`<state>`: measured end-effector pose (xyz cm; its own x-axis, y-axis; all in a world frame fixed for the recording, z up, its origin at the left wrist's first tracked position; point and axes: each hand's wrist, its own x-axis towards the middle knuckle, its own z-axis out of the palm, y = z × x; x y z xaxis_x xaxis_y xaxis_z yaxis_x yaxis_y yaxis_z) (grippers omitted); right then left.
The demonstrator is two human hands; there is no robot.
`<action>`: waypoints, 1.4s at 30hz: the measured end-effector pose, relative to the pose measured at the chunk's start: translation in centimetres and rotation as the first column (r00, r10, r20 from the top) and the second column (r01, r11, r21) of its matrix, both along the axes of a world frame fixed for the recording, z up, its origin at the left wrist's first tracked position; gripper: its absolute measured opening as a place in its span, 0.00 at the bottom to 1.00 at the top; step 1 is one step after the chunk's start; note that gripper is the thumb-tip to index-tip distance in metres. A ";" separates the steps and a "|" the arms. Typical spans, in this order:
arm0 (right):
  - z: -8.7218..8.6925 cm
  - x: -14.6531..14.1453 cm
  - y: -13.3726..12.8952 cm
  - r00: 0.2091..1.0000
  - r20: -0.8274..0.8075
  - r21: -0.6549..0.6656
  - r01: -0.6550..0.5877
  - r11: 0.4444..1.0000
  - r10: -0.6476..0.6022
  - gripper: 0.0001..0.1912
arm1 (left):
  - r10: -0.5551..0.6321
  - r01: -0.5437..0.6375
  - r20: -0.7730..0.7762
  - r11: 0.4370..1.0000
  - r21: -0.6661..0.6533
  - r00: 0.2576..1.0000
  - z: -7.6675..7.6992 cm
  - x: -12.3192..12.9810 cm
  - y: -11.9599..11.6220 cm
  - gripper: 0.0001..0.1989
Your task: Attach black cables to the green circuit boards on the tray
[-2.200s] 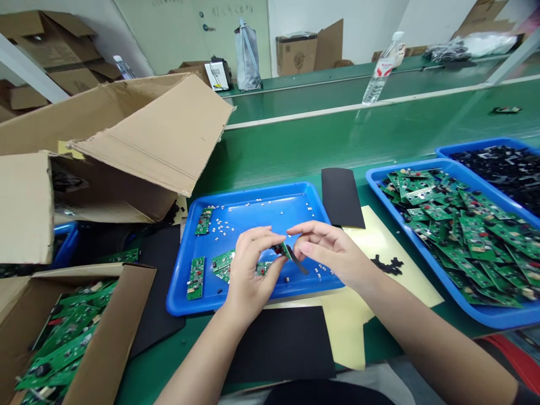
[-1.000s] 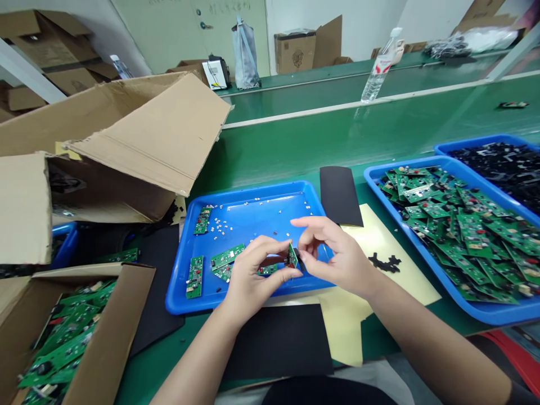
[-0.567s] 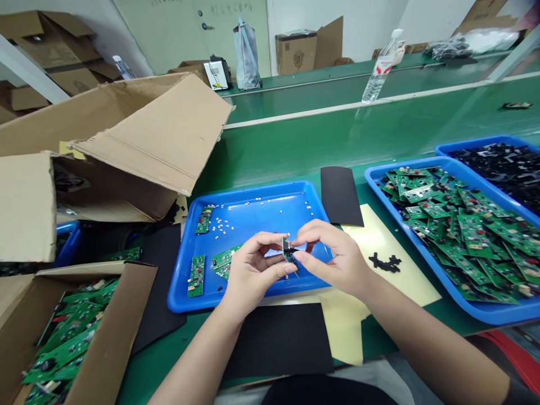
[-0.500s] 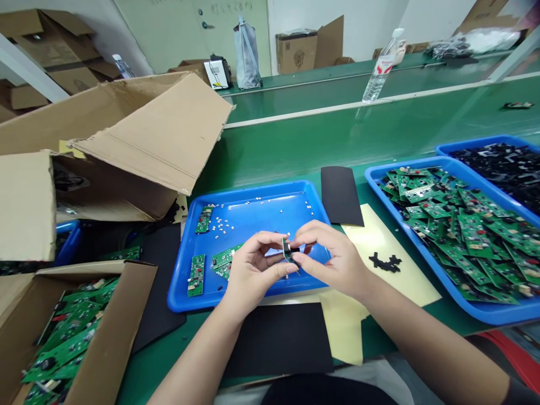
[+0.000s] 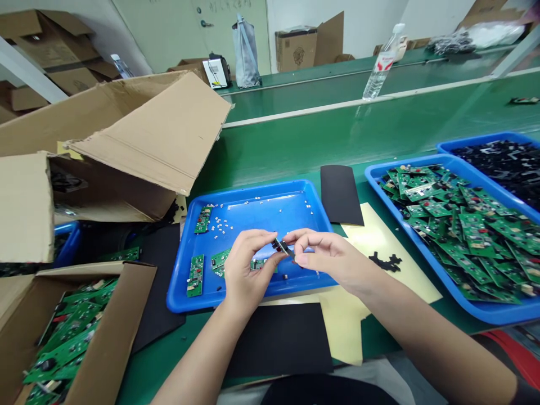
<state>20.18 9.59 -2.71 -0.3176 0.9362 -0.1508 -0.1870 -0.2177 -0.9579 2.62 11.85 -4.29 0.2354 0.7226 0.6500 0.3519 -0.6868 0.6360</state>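
Both hands meet over the near edge of the blue tray: left hand and right hand pinch one small circuit board between fingertips, now tipped flatter than half a second ago. Bare green belt lies open at 12 o'clock; a full tray crowds 3 o'clock.

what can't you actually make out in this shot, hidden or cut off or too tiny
- Head view: the small board pinched between left hand and right hand is mostly covered by fingertips; its parts are too small to tell.
- White bits in the blue tray: too tiny to identify.
- Box of boards: cut off by the bottom-left edge.
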 end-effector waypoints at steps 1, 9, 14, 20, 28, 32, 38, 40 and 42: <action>0.0 -0.1 0.0 0.999 -0.043 -0.053 -0.009 0.999 0.007 0.07 | 0.019 -0.016 -0.036 0.997 0.078 0.999 0.0 0.0 0.0 0.12; 0.4 -0.1 -0.2 0.987 -0.153 -0.129 -0.067 0.989 0.047 0.12 | 0.150 -0.101 -0.127 0.939 0.328 0.980 0.4 0.1 0.0 0.14; 0.1 -0.3 -0.2 0.991 -0.131 -0.119 -0.035 0.992 0.019 0.11 | 0.160 -0.122 -0.093 0.940 0.320 0.983 0.4 0.1 0.1 0.16; -0.4 -0.5 0.2 0.950 -0.304 -0.299 -0.169 0.939 0.074 0.11 | 0.103 -0.095 -0.023 0.964 0.247 0.994 0.2 0.0 -0.1 0.17; -0.4 -0.1 0.6 0.951 -0.295 -0.357 -0.204 0.912 0.097 0.08 | -0.038 0.047 -0.046 0.973 0.224 0.998 0.7 -0.4 -0.1 0.15; -0.3 0.2 0.7 0.977 -0.185 -0.273 -0.158 0.949 0.109 0.07 | -0.085 0.111 -0.111 0.960 0.257 0.990 1.4 -0.4 -0.1 0.13; -0.6 0.2 0.3 0.998 0.042 0.040 -0.045 0.998 0.044 0.08 | -0.129 0.145 -0.086 0.968 0.205 0.988 1.4 -0.3 -0.3 0.15; -0.6 0.1 0.0 0.995 0.097 0.159 -0.020 0.987 0.004 0.07 | -0.153 0.157 -0.039 0.972 0.172 0.987 1.1 -0.2 -0.4 0.16; -0.5 0.0 -0.3 0.985 0.167 0.262 -0.004 0.965 -0.041 0.07 | -0.170 0.167 0.021 0.981 0.103 0.985 0.8 -0.2 -0.6 0.16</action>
<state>20.16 9.29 -3.20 -0.2911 0.9555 0.0487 -0.0189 0.0452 -0.9988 2.38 11.28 -3.52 0.3276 0.6047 0.7260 0.2078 -0.7957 0.5690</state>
